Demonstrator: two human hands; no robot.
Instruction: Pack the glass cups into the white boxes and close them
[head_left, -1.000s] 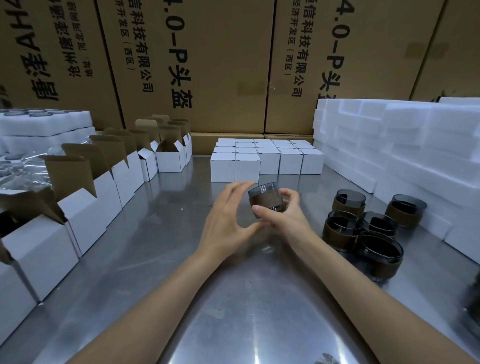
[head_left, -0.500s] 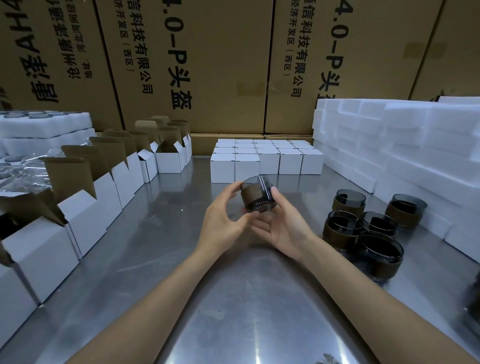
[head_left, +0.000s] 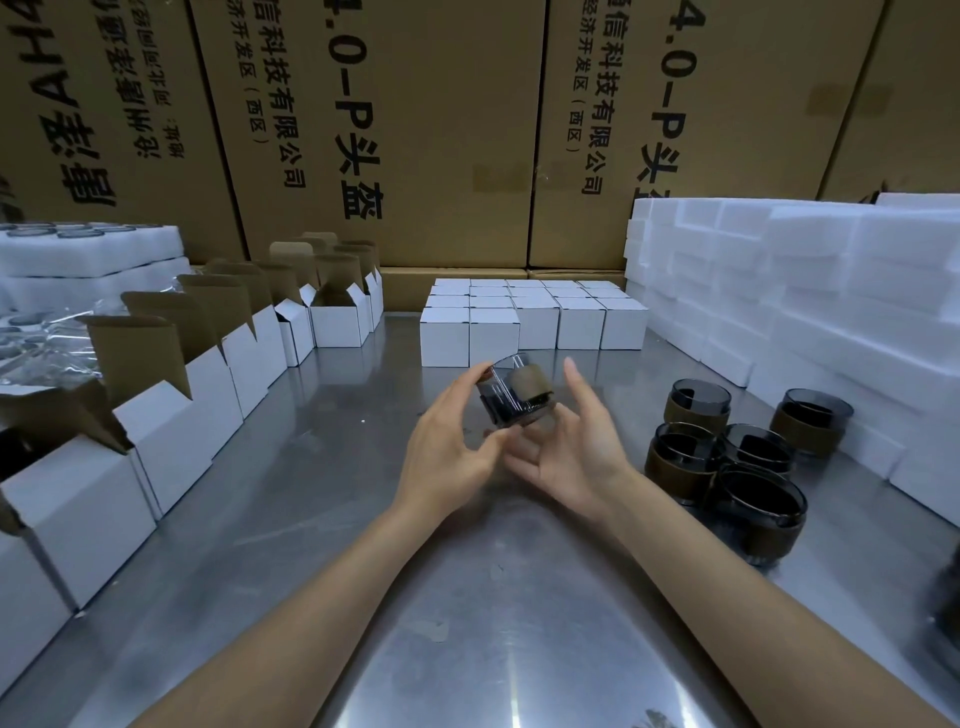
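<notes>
A row of open white boxes (head_left: 171, 415) lines the steel table's (head_left: 467, 623) left edge, their insides hidden, with closed white boxes (head_left: 530, 317) at the back. Five glass cups (head_left: 727, 457) stand at the right. Above mid-table, the left hand (head_left: 447, 457) grips a tilted glass cup (head_left: 511, 397) with curled fingers, and the right hand (head_left: 576, 452) is spread open just beside it.

A smoky grey glass cup with a brown band (head_left: 514, 397) is showing dark at centre. Plain white cardboard boxes (head_left: 493, 332) are gleaming at twelve o'clock, brown inside the open ones (head_left: 156, 415) at nine o'clock. The grey steel bench (head_left: 322, 467) is reflecting light. Tan cartons with black print (head_left: 395, 130) are looming behind.
</notes>
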